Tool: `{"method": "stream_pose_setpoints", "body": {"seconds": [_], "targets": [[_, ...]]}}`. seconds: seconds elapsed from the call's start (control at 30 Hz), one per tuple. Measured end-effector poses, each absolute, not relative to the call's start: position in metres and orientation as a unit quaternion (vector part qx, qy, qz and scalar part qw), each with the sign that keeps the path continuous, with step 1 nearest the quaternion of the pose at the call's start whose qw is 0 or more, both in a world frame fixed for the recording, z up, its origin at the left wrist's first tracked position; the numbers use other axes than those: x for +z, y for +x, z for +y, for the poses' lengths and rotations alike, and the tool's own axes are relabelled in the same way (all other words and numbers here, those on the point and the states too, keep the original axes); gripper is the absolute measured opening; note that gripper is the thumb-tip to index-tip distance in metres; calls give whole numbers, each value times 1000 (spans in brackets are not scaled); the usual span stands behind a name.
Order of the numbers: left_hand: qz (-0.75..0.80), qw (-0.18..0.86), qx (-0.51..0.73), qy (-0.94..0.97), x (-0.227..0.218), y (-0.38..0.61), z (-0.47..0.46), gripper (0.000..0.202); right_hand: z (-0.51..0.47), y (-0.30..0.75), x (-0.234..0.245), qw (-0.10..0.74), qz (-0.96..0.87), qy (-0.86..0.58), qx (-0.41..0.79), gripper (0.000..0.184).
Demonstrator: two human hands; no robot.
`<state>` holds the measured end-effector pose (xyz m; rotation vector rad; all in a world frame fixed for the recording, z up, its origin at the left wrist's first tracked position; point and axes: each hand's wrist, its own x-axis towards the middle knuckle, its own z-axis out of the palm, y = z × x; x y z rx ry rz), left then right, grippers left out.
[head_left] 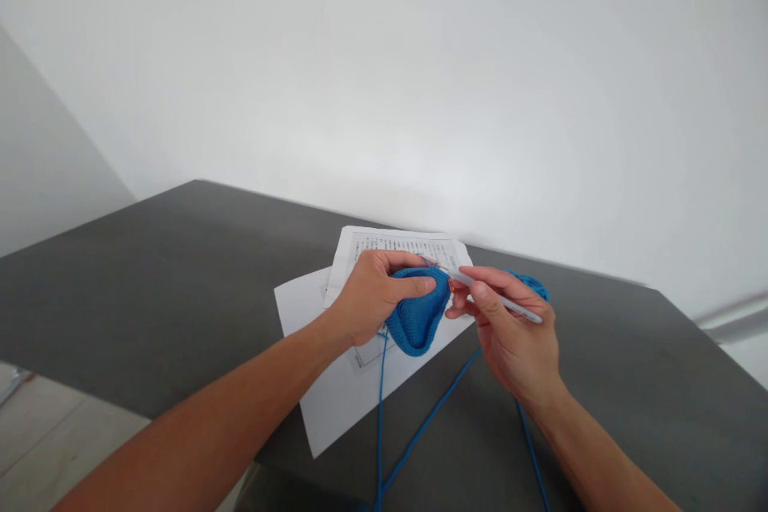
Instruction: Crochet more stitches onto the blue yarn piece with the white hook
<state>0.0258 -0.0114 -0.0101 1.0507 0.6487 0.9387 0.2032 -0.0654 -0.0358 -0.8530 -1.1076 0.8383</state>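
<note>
A blue crochet piece [418, 320], shaped like a shallow cup, is pinched at its upper rim by my left hand [375, 292], the thumb lying over its inside. My right hand [513, 328] is closed round the pale grey handle of a crochet hook [519, 309]. The hook's tip end meets the piece's upper right edge, and the fingers hide just how it sits in the stitches. Blue yarn [435, 412] hangs from the work towards the table's front. A small orange bit shows between the hands, too small to name.
Printed sheets and a white paper [324, 408] lie beneath my hands on the dark grey table [180, 280]. Behind my right hand is a bundle of blue yarn [531, 284]. A white wall [384, 80] rises along the table's back edge.
</note>
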Motion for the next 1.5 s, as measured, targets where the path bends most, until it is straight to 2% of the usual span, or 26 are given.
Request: {"method": "stream_pose_setpoints", "body": {"seconds": [0.23,0.33,0.8,1.33,1.5], "targets": [[312,707,458,439,-14,28,-12,55,-64,207,-36,679,-523,-373,356,16],[319,701,452,450,-14,27,-13,60,-64,211,-35,668,-528,-381,361,15],[326,681,439,487,-17,27,-13,45,-66,230,-29,626,-565,-387,374,15],[337,685,448,465,-15,27,-13,49,-65,242,-29,601,-603,-395,345,14],[343,668,450,483,-14,27,-14,50,-66,241,-30,599,-624,-398,305,11]]}}
